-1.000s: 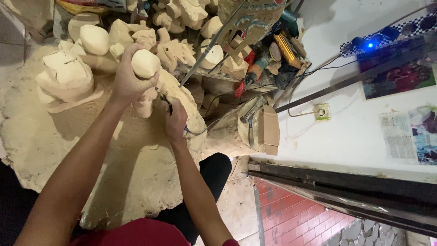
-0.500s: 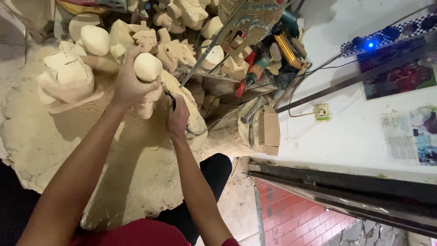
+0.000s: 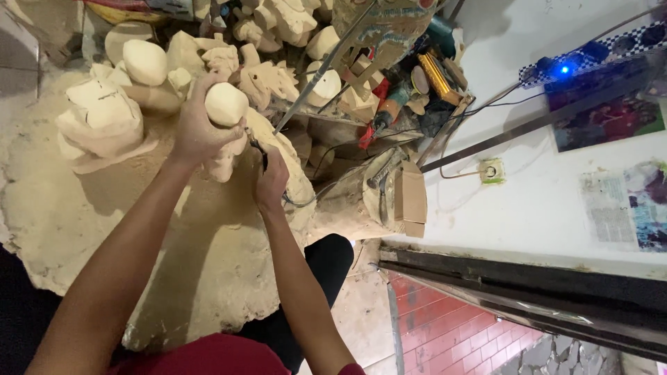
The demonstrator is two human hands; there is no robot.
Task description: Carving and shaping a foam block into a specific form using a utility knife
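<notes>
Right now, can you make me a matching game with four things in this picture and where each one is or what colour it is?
Things:
1. pale rounded carving
2. thin dark tool
3. small light
4. brick floor patch

Descriptions:
A. glowing blue, by the wall at upper right
B. red, at the bottom
C. in the left hand
D. in the right hand

Pairs: 1-C, 2-D, 3-A, 4-B
</notes>
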